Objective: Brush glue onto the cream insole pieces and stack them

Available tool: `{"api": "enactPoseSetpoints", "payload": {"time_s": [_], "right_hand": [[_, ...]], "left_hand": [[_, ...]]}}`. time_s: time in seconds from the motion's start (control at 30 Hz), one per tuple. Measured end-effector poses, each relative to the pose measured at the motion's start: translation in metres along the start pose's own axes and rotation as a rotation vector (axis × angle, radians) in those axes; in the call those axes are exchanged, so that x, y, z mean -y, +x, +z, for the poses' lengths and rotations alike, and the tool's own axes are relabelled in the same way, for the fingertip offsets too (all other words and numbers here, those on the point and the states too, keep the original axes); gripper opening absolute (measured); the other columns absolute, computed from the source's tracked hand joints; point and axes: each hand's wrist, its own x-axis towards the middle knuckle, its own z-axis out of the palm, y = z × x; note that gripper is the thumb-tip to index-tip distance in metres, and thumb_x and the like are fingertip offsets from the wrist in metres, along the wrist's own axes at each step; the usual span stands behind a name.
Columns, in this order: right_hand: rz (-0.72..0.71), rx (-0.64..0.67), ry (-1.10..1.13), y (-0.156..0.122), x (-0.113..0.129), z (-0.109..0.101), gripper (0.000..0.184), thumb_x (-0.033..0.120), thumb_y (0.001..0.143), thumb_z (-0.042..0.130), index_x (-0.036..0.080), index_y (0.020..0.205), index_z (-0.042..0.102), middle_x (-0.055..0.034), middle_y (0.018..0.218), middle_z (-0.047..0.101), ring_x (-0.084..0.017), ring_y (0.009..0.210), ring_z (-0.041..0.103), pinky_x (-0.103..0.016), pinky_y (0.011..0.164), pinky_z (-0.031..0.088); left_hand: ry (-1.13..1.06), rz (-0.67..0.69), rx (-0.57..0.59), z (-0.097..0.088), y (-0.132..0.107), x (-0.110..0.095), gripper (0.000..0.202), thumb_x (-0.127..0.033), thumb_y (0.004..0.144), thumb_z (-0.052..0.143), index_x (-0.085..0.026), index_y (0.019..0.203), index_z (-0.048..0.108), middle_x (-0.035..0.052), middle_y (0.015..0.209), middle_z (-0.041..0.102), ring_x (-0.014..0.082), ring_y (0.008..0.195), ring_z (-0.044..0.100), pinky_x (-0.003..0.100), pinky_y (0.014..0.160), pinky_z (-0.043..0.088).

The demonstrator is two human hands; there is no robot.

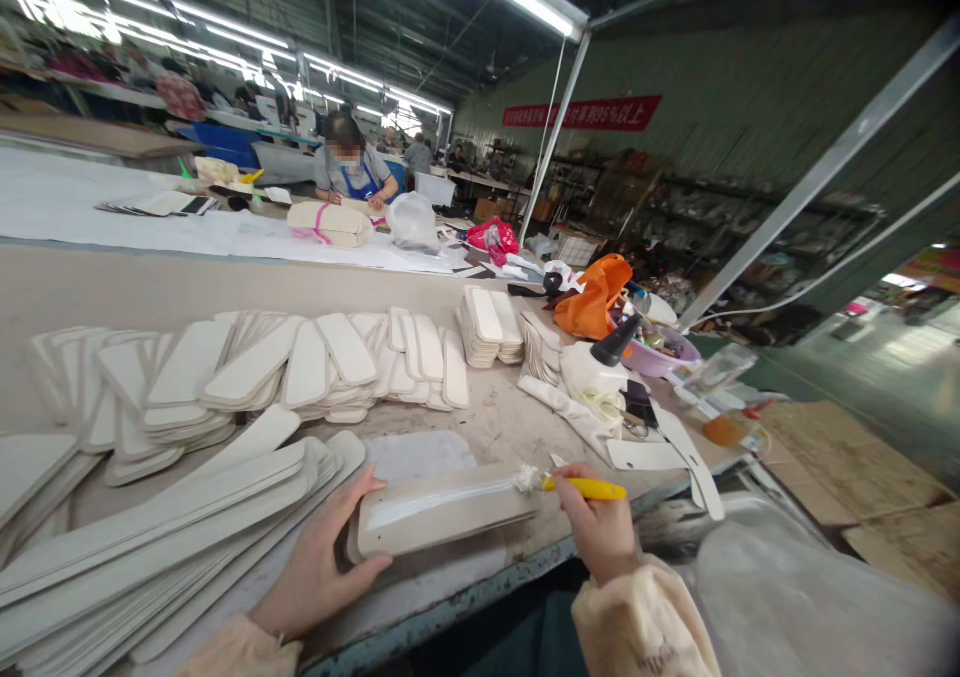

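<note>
Lengthwise, the panel (450,505) runs left-right; left hand (330,549), partly spread, grips its left end; right hand (600,529) clenches the brush (598,488), bristles (527,478) leftward.

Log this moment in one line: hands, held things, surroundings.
left hand: holds pale panel by its left end | right hand: holds yellow-handled brush, tip at panel's right end | white streak: along panel | left side: fanned strips

Left of the yellow brush (591,488), the stacked strips (176,527) run off the picture's edge. Below the brush, the right sleeve (637,617) is cut off, its lettering (657,657) too blurred to read.
</note>
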Motion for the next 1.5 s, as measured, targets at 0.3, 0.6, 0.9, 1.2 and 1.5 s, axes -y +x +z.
{"api": "enactPoseSetpoints", "payload": {"time_s": [0.3,0.6,0.9,1.2,1.5], "right_hand": [[0.014,0.329,0.569,-0.056,0.067,0.067,0.022,0.040,0.085,0.057,0.018,0.087,0.062,0.0028,0.060,0.053,-0.014,0.056,0.050,-0.023,0.054,0.040],[0.049,0.408,0.480,-0.052,0.060,0.081,0.017,0.034,0.080,0.056,0.018,0.079,0.061,0.0045,0.056,0.048,-0.012,0.053,0.044,-0.023,0.052,0.034],[0.049,0.179,0.147,-0.014,0.008,0.001,0.029,0.044,0.079,0.054,0.017,0.077,0.064,0.0033,0.051,0.050,-0.015,0.049,0.048,-0.025,0.048,0.036],[-0.474,-0.090,-0.258,-0.023,0.024,0.002,0.017,0.029,0.091,0.049,0.020,0.091,0.063,-0.0039,0.082,0.067,-0.019,0.075,0.064,-0.028,0.070,0.046],[-0.656,0.062,-0.481,-0.066,0.084,0.074,0.018,0.017,0.085,0.044,0.021,0.070,0.055,-0.0046,0.064,0.058,-0.022,0.061,0.055,-0.031,0.055,0.040]], "left_hand": [[-0.018,0.025,0.013,0.000,0.001,0.000,0.087,-0.033,0.076,0.066,-0.022,0.148,0.019,0.0114,0.131,0.056,0.0275,0.119,0.055,0.042,0.102,0.044],[-0.010,0.054,0.012,0.000,0.001,0.001,0.088,-0.036,0.076,0.067,-0.022,0.148,0.019,0.0115,0.128,0.058,0.0269,0.118,0.056,0.041,0.101,0.045],[0.066,0.076,-0.010,-0.001,0.002,0.000,0.085,-0.036,0.076,0.066,-0.021,0.147,0.021,0.0097,0.126,0.061,0.0260,0.114,0.059,0.038,0.098,0.048],[0.105,0.088,-0.020,0.001,0.000,0.005,0.084,-0.039,0.077,0.065,-0.022,0.147,0.020,0.0098,0.126,0.060,0.0266,0.113,0.060,0.039,0.096,0.050],[0.044,0.037,-0.016,0.003,0.001,0.006,0.089,-0.043,0.078,0.064,-0.025,0.149,0.014,0.0101,0.125,0.062,0.0277,0.113,0.061,0.043,0.095,0.052]]}}
